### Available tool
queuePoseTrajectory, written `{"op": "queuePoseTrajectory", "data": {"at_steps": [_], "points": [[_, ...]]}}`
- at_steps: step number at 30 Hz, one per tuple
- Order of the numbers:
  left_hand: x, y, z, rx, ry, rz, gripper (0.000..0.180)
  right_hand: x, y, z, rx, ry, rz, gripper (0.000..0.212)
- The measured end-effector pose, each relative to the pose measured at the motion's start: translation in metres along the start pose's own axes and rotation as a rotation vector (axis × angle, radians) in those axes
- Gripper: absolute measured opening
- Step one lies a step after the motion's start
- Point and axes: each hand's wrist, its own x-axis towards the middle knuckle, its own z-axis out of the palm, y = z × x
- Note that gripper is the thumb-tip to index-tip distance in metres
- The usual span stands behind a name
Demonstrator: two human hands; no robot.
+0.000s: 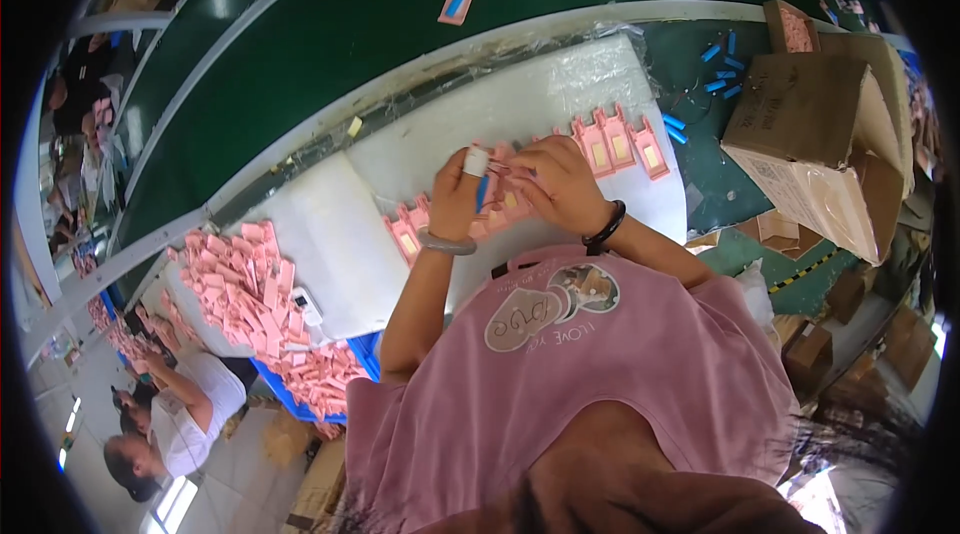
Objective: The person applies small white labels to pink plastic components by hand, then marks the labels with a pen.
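My left hand (456, 198), a white wrap (476, 161) round one finger, is closed on a pink plastic housing (494, 178). Against its fingers shows a blue cylindrical battery cell (482, 194). My right hand (562, 186) is pinched close beside it, fingertips over the housing; whatever they grip is too small to make out. Under and around both hands runs a row of pink housings with pale yellow pads. Its right end (650, 154) and its left end (404, 236) show, while my hands partly cover the middle.
The row lies on a white foam sheet (400, 159). Left are a pile of pink parts (240, 284), a small white device (307, 306) and a blue crate (366, 352). Right are blue cells (675, 128) and a cardboard box (790, 114). Beyond runs a green conveyor (330, 44); a co-worker (190, 404) sits left.
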Motion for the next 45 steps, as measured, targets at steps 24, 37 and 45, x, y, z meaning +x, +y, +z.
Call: {"op": "queuePoseTrajectory", "data": {"at_steps": [24, 37, 45], "points": [[0.071, 0.065, -0.041, -0.390, -0.223, 0.252, 0.021, 0.082, 0.059, 0.017, 1.366, -0.250, 0.656, 0.074], [0.068, 0.040, -0.045, -0.143, 0.131, 0.183, 0.022, 0.095, 0.065, 0.004, 0.477, 0.013, 0.292, 0.072], [0.083, 0.044, -0.048, 0.014, 0.155, 0.185, 0.021, 0.098, 0.076, 0.008, 0.408, -0.014, 0.331, 0.073]]}}
